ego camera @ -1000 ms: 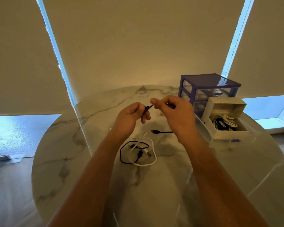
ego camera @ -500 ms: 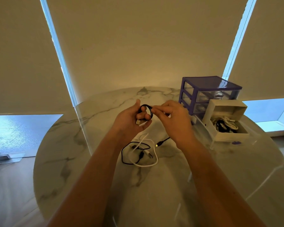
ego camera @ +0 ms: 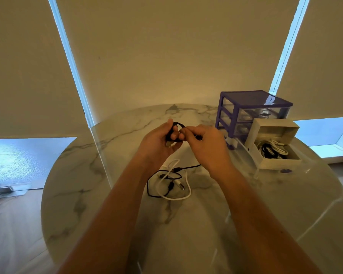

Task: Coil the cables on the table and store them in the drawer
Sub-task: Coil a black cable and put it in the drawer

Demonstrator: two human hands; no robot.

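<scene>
Round bench [ego camera: 91, 175] of glossy white marble with grey veins. Above its centre, the left hand [ego camera: 158, 141] grips a thin black cable [ego camera: 176, 125], bent into one small loop over the fingers, with a metal plug showing at the palm. The right hand [ego camera: 206, 147] pinches the same cable just beside the loop; its free end hangs down to the bench surface below this hand. On the bench between the two forearms lie two loose cables, tangled and touching: one black loose cable [ego camera: 150, 186] and one white loose cable [ego camera: 188, 192], both smooth and round in section. Near the right edge stands one purple-framed drawer unit [ego camera: 246, 99] with clear plastic fronts. One white drawer [ego camera: 273, 163], rectangular, sits pulled out in front of it, holding coiled black and white cables; their number cannot be told.
</scene>
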